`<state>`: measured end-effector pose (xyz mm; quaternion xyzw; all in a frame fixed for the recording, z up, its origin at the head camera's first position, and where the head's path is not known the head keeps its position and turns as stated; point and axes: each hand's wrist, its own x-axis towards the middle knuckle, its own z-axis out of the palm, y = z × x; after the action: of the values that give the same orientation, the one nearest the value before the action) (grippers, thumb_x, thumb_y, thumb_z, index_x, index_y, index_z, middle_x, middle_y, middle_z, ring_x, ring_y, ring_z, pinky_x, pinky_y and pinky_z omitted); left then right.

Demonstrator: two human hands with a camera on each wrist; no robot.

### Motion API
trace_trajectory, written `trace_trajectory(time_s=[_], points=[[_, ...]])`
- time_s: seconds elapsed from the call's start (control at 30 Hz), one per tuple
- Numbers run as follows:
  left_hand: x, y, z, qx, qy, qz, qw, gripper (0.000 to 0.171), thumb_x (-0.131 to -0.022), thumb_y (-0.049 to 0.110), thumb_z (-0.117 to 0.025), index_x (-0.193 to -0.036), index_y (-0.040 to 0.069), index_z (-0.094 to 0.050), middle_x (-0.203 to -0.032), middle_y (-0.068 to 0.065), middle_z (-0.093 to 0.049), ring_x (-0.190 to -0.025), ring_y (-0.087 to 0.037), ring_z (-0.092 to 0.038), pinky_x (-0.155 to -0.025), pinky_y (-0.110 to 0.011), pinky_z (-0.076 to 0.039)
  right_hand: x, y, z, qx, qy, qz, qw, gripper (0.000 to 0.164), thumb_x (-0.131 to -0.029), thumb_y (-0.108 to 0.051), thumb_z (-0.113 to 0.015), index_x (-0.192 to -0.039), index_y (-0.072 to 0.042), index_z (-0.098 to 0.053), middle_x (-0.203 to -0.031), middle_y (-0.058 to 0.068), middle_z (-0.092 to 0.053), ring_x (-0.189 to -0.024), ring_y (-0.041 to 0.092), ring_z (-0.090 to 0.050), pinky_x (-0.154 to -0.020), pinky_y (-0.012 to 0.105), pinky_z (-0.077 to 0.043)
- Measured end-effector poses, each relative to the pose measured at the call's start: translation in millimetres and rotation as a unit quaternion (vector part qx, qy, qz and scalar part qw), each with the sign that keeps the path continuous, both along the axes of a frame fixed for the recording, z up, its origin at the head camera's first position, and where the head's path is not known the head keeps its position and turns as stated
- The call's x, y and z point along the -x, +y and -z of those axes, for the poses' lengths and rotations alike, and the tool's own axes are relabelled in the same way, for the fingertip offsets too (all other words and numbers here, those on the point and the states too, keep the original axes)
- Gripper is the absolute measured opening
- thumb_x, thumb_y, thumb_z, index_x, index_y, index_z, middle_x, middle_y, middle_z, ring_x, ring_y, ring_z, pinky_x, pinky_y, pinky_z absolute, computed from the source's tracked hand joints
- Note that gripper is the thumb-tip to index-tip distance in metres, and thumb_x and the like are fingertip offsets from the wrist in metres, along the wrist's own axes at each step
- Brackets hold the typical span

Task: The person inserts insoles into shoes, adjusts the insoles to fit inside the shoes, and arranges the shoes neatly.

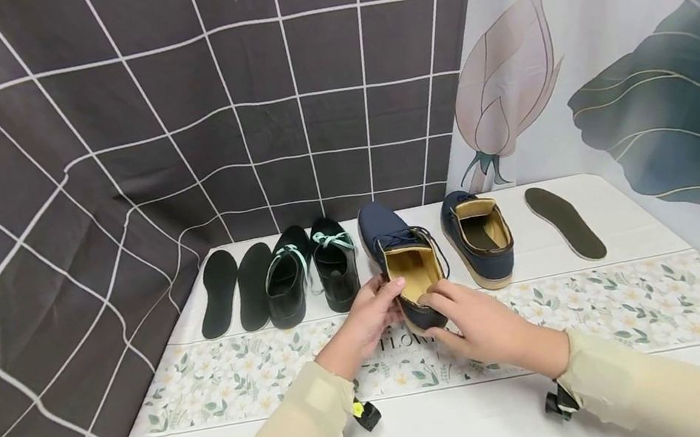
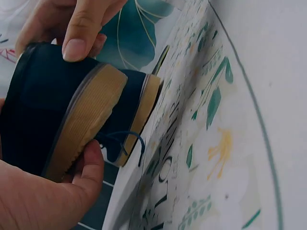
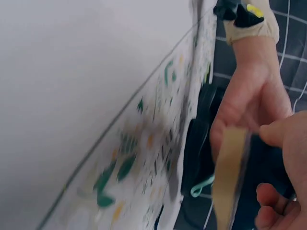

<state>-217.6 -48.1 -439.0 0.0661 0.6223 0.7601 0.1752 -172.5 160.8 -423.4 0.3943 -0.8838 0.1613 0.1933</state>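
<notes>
A navy lace-up shoe (image 1: 382, 220) with a tan lining and tan sole is held between both hands, its toe pointing away and its opening facing up. My left hand (image 1: 364, 319) grips its left side near the heel, the thumb at the collar; the left wrist view shows fingers at the ridged sole (image 2: 91, 103). At the heel, my right hand (image 1: 482, 323) pinches the collar, fingers at the opening and thumb outside on the back. The matching navy shoe (image 1: 494, 265) stands to the right with a dark insole (image 1: 477, 233) inside it.
A loose dark insole (image 1: 565, 222) lies at the far right. To the left stand two black shoes (image 1: 287, 298) with mint laces, then two black insoles (image 1: 219, 293) side by side. A floral strip (image 1: 232, 381) crosses the white table, with a dark grid curtain (image 1: 336, 116) behind.
</notes>
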Motion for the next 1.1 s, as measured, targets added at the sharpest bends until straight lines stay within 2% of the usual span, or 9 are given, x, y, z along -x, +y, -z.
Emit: trace_trajectory(time_s=[0.17,0.33,0.43,0.53,0.6,0.77,0.87,1.03,1.1], points=[[5.1,-5,1.1,0.006,0.0,0.002,1.0,0.061,-0.095,0.033,-0.058,-0.139,-0.006,-0.046,-0.116,-0.016,-0.063,-0.089,-0.014,-0.063,-0.08,-0.03,-0.054,12.4,6,0.8,0.0,0.034,-0.011,0.999,0.05,-0.089,-0.038,-0.075,-0.127,-0.01,-0.059,-0.124,0.009,-0.058,-0.106,0.022,-0.061,-0.091,0.041,-0.053],[8.1,-4,-0.3,0.041,0.004,0.003,0.9991,0.052,-0.096,0.033,-0.054,-0.133,-0.003,-0.051,-0.108,-0.012,-0.064,-0.084,-0.012,-0.061,-0.078,-0.028,-0.051,22.1,5,5.7,-0.006,0.049,-0.025,0.998,0.046,-0.084,-0.045,-0.074,-0.109,-0.01,-0.059,-0.106,0.005,-0.053,-0.091,0.02,-0.05,-0.08,0.038,-0.047],[9.4,0,-2.5,0.099,0.01,-0.002,0.995,0.048,-0.097,0.035,-0.047,-0.13,0.0,-0.051,-0.105,-0.009,-0.061,-0.084,-0.014,-0.056,-0.076,-0.028,-0.048,26.2,2,10.1,-0.016,0.052,-0.029,0.998,0.044,-0.08,-0.045,-0.074,-0.1,-0.01,-0.056,-0.098,0.003,-0.048,-0.086,0.019,-0.044,-0.076,0.036,-0.042],[10.6,4,-4.5,0.176,0.022,-0.006,0.9842,0.05,-0.1,0.038,-0.04,-0.137,0.005,-0.046,-0.117,-0.011,-0.057,-0.094,-0.018,-0.054,-0.082,-0.033,-0.048,27.6,-2,13.2,-0.024,0.047,-0.02,0.998,0.044,-0.078,-0.046,-0.075,-0.096,-0.012,-0.054,-0.094,0.001,-0.045,-0.083,0.017,-0.041,-0.073,0.033,-0.039],[11.4,7,-5.2,0.218,0.031,-0.008,0.9754,0.054,-0.101,0.039,-0.037,-0.145,0.007,-0.041,-0.13,-0.014,-0.054,-0.109,-0.022,-0.054,-0.094,-0.037,-0.046,27.8,-4,14.0,-0.027,0.04,-0.014,0.999,0.045,-0.076,-0.046,-0.075,-0.095,-0.012,-0.054,-0.093,0.0,-0.044,-0.082,0.017,-0.04,-0.071,0.033,-0.039],[14.3,11,-4.8,0.281,0.046,-0.015,0.9584,0.058,-0.103,0.038,-0.033,-0.155,0.013,-0.031,-0.151,-0.013,-0.045,-0.138,-0.026,-0.042,-0.116,-0.045,-0.032,29.3,-9,17.1,-0.038,0.024,-0.011,0.999,0.043,-0.079,-0.045,-0.075,-0.096,-0.011,-0.055,-0.094,0.001,-0.045,-0.083,0.018,-0.042,-0.071,0.033,-0.04],[18.2,11,-2.3,0.318,0.075,-0.016,0.9451,0.056,-0.104,0.037,-0.031,-0.153,0.012,-0.036,-0.148,-0.015,-0.048,-0.138,-0.028,-0.043,-0.116,-0.046,-0.033,31.3,-10,19.6,-0.044,0.015,-0.012,0.999,0.041,-0.08,-0.043,-0.076,-0.097,-0.012,-0.056,-0.094,0.0,-0.045,-0.083,0.017,-0.041,-0.071,0.032,-0.04],[24.9,12,2.3,0.384,0.125,-0.023,0.9145,0.055,-0.104,0.035,-0.029,-0.149,0.009,-0.046,-0.134,-0.019,-0.054,-0.125,-0.029,-0.047,-0.109,-0.046,-0.039,36.0,-9,24.5,-0.039,-0.003,-0.016,0.999,0.04,-0.079,-0.042,-0.077,-0.099,-0.013,-0.058,-0.094,-0.001,-0.045,-0.083,0.015,-0.041,-0.072,0.032,-0.042],[26.3,12,3.3,0.391,0.129,-0.026,0.9111,0.055,-0.104,0.035,-0.029,-0.149,0.01,-0.046,-0.133,-0.017,-0.056,-0.123,-0.026,-0.048,-0.108,-0.045,-0.04,37.7,-9,26.9,-0.04,-0.01,-0.016,0.999,0.039,-0.079,-0.042,-0.076,-0.099,-0.013,-0.058,-0.095,-0.001,-0.046,-0.083,0.015,-0.041,-0.073,0.032,-0.042]])
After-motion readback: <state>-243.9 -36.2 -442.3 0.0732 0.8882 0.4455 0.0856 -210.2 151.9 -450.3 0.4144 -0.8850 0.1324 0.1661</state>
